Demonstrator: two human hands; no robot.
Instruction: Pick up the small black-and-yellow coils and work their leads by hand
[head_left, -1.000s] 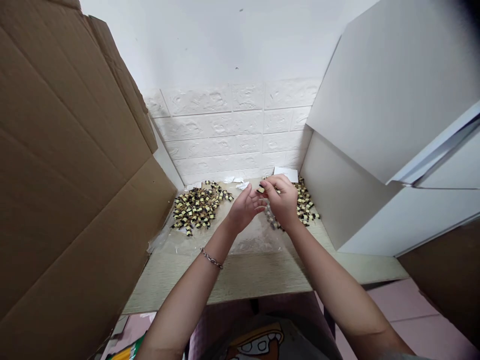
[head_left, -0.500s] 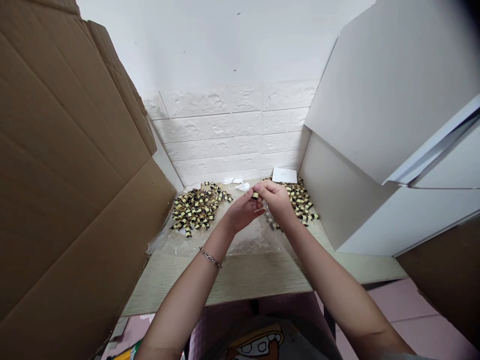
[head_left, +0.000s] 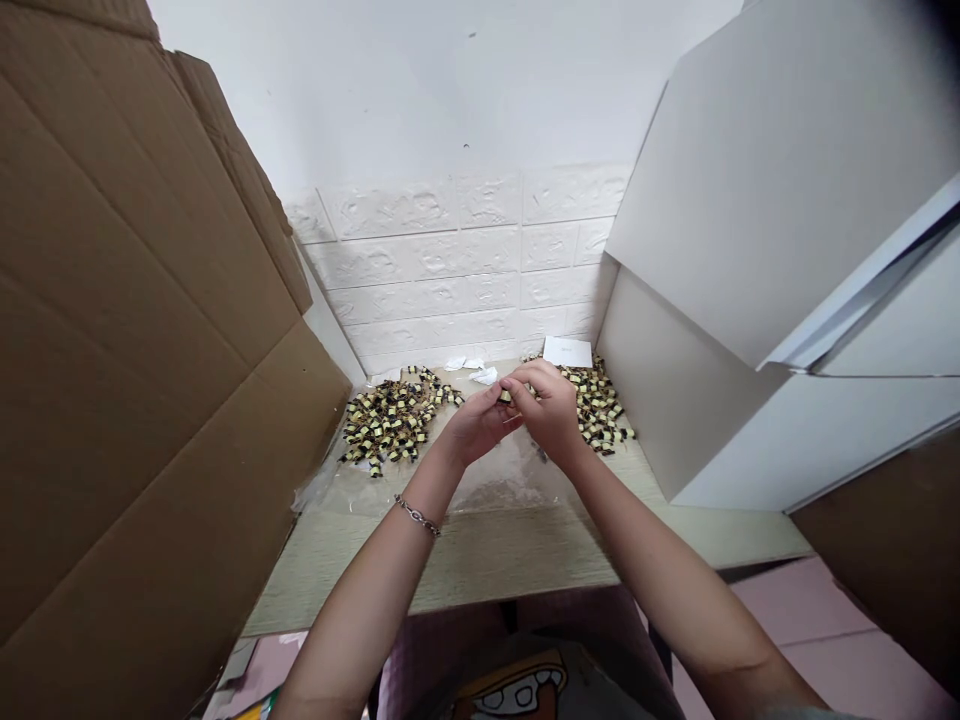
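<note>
Left hand (head_left: pixel 478 424) and right hand (head_left: pixel 553 412): narrow grip, both pinching one small blocky part (head_left: pixel 505 397), yellow with black, above crinkled clear plastic (head_left: pixel 450 492). Similar wire-legged bits in left pile (head_left: pixel 390 418) and right pile (head_left: pixel 604 405). Worktop (head_left: pixel 517 560) pale, wood-grained; wall (head_left: pixel 427 255) embossed white brick.

A makeshift workshop corner is being indicated by yellow-and-black component piles (head_left: pixel 391 418) on a table (head_left: pixel 517 560) being flanked by brown cardboard (head_left: pixel 142 310).
</note>
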